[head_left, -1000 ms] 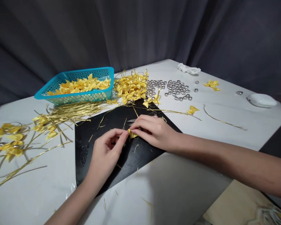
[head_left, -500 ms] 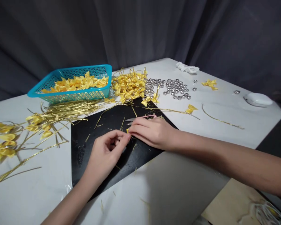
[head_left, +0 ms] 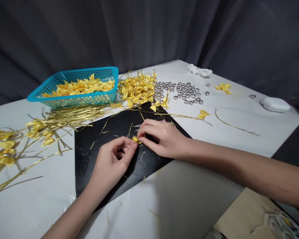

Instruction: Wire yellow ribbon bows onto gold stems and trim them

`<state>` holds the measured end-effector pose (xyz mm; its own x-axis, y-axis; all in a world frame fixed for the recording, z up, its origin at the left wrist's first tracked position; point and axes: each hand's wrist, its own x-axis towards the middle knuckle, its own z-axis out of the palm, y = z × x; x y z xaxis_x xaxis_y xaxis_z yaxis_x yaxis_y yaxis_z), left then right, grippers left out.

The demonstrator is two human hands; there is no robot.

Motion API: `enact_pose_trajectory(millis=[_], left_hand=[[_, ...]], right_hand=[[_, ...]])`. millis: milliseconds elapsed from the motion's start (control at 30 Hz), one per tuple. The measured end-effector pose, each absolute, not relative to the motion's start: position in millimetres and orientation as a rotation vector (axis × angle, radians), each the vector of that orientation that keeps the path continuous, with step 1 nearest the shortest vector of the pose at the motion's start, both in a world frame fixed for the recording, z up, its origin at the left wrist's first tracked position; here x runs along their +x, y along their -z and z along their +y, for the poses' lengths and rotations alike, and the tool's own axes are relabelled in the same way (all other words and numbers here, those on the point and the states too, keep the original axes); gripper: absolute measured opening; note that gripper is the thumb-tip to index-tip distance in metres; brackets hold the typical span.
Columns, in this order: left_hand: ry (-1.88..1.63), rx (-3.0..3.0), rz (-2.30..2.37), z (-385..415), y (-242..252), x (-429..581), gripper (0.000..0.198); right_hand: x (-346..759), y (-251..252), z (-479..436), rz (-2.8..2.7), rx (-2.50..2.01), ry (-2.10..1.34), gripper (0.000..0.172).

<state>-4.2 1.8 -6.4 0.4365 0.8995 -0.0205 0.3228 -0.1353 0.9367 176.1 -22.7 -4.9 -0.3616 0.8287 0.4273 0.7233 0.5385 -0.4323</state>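
Over the black mat (head_left: 94,179), a small yellow ribbon bow (head_left: 136,139) is pinched between both hands. My left hand (head_left: 116,156) is closed, thumb and forefinger tips at the bow's left side. From the right, my right hand (head_left: 163,137) grips the bow with its fingertips, the palm arched above the mat. Part of the bow is hidden by the fingers. Just behind my right hand lie scissors (head_left: 137,125), mostly covered by it, with a blade tip showing. Thin gold cord scraps (head_left: 142,154) are scattered around the hands.
A blue plastic basket (head_left: 72,99) holds yellow bows. Beside it sits a heap of yellow bows with gold cord (head_left: 137,88), then silver beads (head_left: 188,92). Gold cords (head_left: 74,116) lie before the basket. At the right are a white dish (head_left: 274,104) and crumpled white tissue (head_left: 199,71).
My right hand's fingers have lifted and arched, so more of the yellow bow shows between the hands. My left hand has barely moved.
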Motion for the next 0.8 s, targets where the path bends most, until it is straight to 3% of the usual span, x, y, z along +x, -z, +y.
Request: enact_pose_trajectory(millis=[633, 800], left_hand=[[-0.735, 1.6, 1.038, 2.7, 2.1, -2.9, 0.015], [-0.722, 1.606, 1.05, 2.6, -0.5, -3.4, 0.016]], right_hand=[[175.4, 6.3, -20.8, -2.091, -1.139, -0.458, 0.009], [173.1, 6.8, -18.1, -1.931, -1.138, -0.662, 0.009]])
